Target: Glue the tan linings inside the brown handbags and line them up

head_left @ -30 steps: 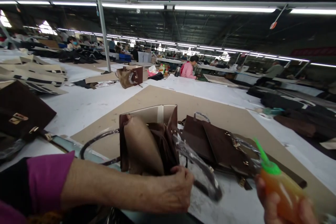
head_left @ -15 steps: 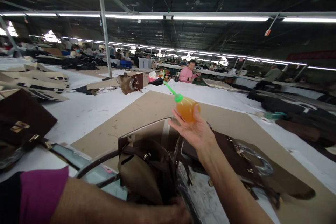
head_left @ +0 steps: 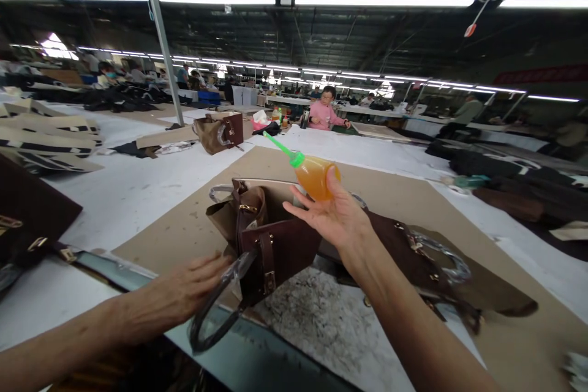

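Note:
My right hand (head_left: 337,217) is raised over the table, palm up, gripping an orange squeeze bottle (head_left: 315,176) with a long green nozzle that points up and left. Beneath it lies a dark brown handbag (head_left: 271,239) with tan lining, tipped on its side, its plastic-wrapped handle (head_left: 215,309) hanging toward me. My left hand (head_left: 190,288) is stretched out flat with fingers spread, just left of the bag's handle. A second brown bag (head_left: 413,257) lies flat to the right, behind my right forearm.
The bags rest on a brown cardboard sheet (head_left: 193,220) over a white table. Another dark bag (head_left: 27,214) lies at the far left, with stacked cardboard pieces (head_left: 46,135) beyond. A small bag (head_left: 219,131) stands further back. A person in pink (head_left: 324,113) sits behind.
My left hand has let go of the handbag and opened flat. The bag has tipped over onto its side. My right hand, which lifted the bottle from low right, now holds it over the bag.

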Action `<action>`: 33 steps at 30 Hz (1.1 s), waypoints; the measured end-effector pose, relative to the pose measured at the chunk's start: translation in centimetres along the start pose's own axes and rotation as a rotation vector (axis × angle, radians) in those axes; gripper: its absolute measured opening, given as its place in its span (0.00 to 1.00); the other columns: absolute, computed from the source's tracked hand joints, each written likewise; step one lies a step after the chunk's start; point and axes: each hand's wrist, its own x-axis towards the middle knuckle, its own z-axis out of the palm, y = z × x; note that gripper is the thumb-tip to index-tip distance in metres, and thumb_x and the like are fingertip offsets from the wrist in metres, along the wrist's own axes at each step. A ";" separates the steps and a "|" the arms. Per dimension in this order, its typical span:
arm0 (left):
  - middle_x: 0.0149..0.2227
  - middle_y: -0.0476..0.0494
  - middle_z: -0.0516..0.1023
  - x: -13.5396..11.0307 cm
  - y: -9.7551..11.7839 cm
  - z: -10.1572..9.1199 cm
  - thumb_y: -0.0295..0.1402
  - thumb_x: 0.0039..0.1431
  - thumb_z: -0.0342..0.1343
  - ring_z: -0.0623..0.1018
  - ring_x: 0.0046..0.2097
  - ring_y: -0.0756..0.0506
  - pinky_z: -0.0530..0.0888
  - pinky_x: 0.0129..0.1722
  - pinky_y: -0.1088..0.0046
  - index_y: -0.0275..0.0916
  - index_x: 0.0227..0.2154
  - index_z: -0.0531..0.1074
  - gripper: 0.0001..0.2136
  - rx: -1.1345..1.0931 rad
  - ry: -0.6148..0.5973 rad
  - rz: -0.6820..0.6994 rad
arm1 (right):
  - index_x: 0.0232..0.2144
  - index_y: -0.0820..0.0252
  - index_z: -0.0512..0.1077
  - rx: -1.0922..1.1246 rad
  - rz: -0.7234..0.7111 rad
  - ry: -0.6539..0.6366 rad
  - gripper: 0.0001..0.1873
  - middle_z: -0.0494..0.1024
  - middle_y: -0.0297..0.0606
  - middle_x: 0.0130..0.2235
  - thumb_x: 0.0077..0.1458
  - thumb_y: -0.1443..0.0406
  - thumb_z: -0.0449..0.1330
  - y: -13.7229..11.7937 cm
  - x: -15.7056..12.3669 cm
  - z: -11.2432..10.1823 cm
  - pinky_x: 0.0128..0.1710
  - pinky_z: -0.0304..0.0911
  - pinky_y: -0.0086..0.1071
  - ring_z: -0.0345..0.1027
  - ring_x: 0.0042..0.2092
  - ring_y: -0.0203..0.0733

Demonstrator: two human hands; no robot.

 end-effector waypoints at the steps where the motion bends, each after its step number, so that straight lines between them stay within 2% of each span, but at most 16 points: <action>1: 0.40 0.43 0.78 -0.1 -0.1 -1.0 0.25 0.54 0.47 0.74 0.42 0.44 0.69 0.46 0.67 0.44 0.32 0.77 0.14 -0.078 -0.009 -0.032 | 0.38 0.53 0.72 0.001 0.003 0.005 0.16 0.74 0.39 0.49 0.46 0.59 0.69 0.0 0.1 0.0 0.51 0.49 0.70 0.61 0.55 0.63; 3: 0.34 0.45 0.78 0.8 0.0 -3.8 0.21 0.55 0.40 0.75 0.34 0.47 0.71 0.40 0.72 0.41 0.29 0.75 0.17 -0.221 0.017 -0.158 | 0.40 0.53 0.72 -0.002 0.005 0.001 0.17 0.73 0.41 0.49 0.47 0.59 0.69 0.1 0.3 0.1 0.51 0.48 0.70 0.61 0.55 0.63; 4: 0.34 0.45 0.77 1.7 0.4 -5.2 0.21 0.55 0.39 0.74 0.33 0.48 0.71 0.37 0.74 0.40 0.32 0.74 0.17 -0.283 0.067 -0.236 | 0.40 0.54 0.72 -0.004 0.006 -0.001 0.17 0.74 0.41 0.49 0.47 0.59 0.69 0.2 0.3 0.2 0.52 0.48 0.70 0.61 0.55 0.62; 6: 0.44 0.42 0.75 4.5 1.4 -7.3 0.28 0.59 0.43 0.74 0.43 0.46 0.70 0.44 0.72 0.38 0.43 0.71 0.14 -0.315 0.216 -0.279 | 0.39 0.55 0.72 -0.003 0.004 0.002 0.17 0.75 0.41 0.47 0.47 0.58 0.69 0.3 0.2 0.4 0.53 0.46 0.69 0.61 0.55 0.62; 7: 0.47 0.39 0.74 6.0 1.9 -7.8 0.33 0.59 0.46 0.72 0.47 0.43 0.69 0.47 0.68 0.37 0.46 0.69 0.14 -0.298 0.222 -0.277 | 0.38 0.55 0.72 -0.004 0.001 0.009 0.17 0.75 0.39 0.46 0.47 0.58 0.69 0.4 0.1 0.5 0.53 0.46 0.69 0.62 0.54 0.62; 9: 0.41 0.37 0.75 9.0 2.8 -7.6 0.39 0.57 0.51 0.73 0.45 0.39 0.70 0.42 0.65 0.36 0.43 0.70 0.15 -0.260 0.090 -0.305 | 0.37 0.54 0.72 -0.011 -0.003 0.030 0.16 0.75 0.37 0.46 0.47 0.57 0.69 0.4 0.0 0.6 0.54 0.45 0.68 0.61 0.55 0.62; 11: 0.32 0.42 0.76 11.1 3.0 -6.6 0.38 0.58 0.52 0.75 0.36 0.40 0.68 0.33 0.68 0.38 0.35 0.71 0.09 -0.258 -0.061 -0.341 | 0.36 0.55 0.72 -0.024 -0.004 0.048 0.15 0.75 0.36 0.47 0.47 0.57 0.69 0.2 -0.2 0.8 0.54 0.44 0.68 0.61 0.55 0.62; 12: 0.28 0.44 0.75 11.6 2.9 -6.1 0.35 0.58 0.51 0.75 0.33 0.42 0.65 0.30 0.70 0.39 0.32 0.71 0.07 -0.269 -0.098 -0.348 | 0.36 0.55 0.72 -0.029 -0.004 0.056 0.14 0.74 0.36 0.48 0.48 0.58 0.68 0.0 -0.3 0.8 0.54 0.44 0.69 0.60 0.55 0.62; 14: 0.23 0.48 0.71 11.7 2.1 -5.3 0.32 0.59 0.50 0.74 0.30 0.45 0.60 0.27 0.73 0.39 0.27 0.68 0.07 -0.295 -0.094 -0.339 | 0.35 0.57 0.72 -0.030 0.000 0.068 0.14 0.74 0.37 0.47 0.48 0.58 0.68 -0.3 -0.7 1.1 0.53 0.45 0.69 0.60 0.55 0.63; 16: 0.21 0.50 0.68 10.7 1.1 -5.0 0.31 0.60 0.50 0.72 0.28 0.47 0.58 0.26 0.74 0.39 0.24 0.65 0.09 -0.317 -0.064 -0.279 | 0.35 0.58 0.73 -0.019 0.008 0.049 0.13 0.75 0.38 0.47 0.49 0.58 0.68 -0.5 -1.2 1.5 0.52 0.46 0.70 0.61 0.54 0.63; 19: 0.23 0.51 0.69 8.6 0.1 -5.1 0.30 0.62 0.49 0.71 0.29 0.49 0.59 0.29 0.75 0.39 0.24 0.63 0.10 -0.349 -0.032 -0.128 | 0.38 0.58 0.73 -0.024 0.034 -0.053 0.14 0.75 0.40 0.47 0.50 0.58 0.67 -0.6 -2.4 2.1 0.52 0.46 0.70 0.63 0.53 0.62; 22: 0.26 0.50 0.70 7.4 0.2 -4.9 0.29 0.64 0.46 0.71 0.31 0.50 0.60 0.31 0.75 0.38 0.25 0.64 0.10 -0.380 0.009 -0.032 | 0.40 0.58 0.73 -0.051 0.047 -0.110 0.16 0.76 0.43 0.46 0.51 0.57 0.66 -0.4 -3.6 2.1 0.52 0.47 0.69 0.63 0.54 0.60; 28: 0.29 0.47 0.71 8.1 1.4 -4.5 0.25 0.63 0.43 0.70 0.34 0.48 0.62 0.33 0.74 0.37 0.28 0.66 0.10 -0.393 0.107 0.040 | 0.36 0.58 0.74 -0.037 0.004 0.025 0.14 0.76 0.42 0.44 0.48 0.59 0.69 -0.8 -5.4 1.0 0.51 0.49 0.70 0.62 0.54 0.62; 31: 0.28 0.48 0.71 7.9 1.2 -4.7 0.31 0.63 0.47 0.71 0.34 0.48 0.62 0.33 0.74 0.37 0.27 0.68 0.10 -0.497 0.128 -0.034 | 0.39 0.57 0.73 -0.027 -0.033 0.083 0.18 0.75 0.41 0.47 0.45 0.58 0.70 -1.6 -5.7 1.0 0.50 0.49 0.70 0.62 0.53 0.63; 33: 0.26 0.50 0.70 7.5 1.1 -5.0 0.38 0.62 0.51 0.71 0.32 0.49 0.62 0.31 0.75 0.38 0.26 0.69 0.12 -0.678 0.131 -0.207 | 0.40 0.57 0.73 -0.019 -0.036 0.138 0.20 0.73 0.40 0.49 0.44 0.60 0.71 -1.9 -5.7 1.1 0.50 0.50 0.70 0.63 0.53 0.63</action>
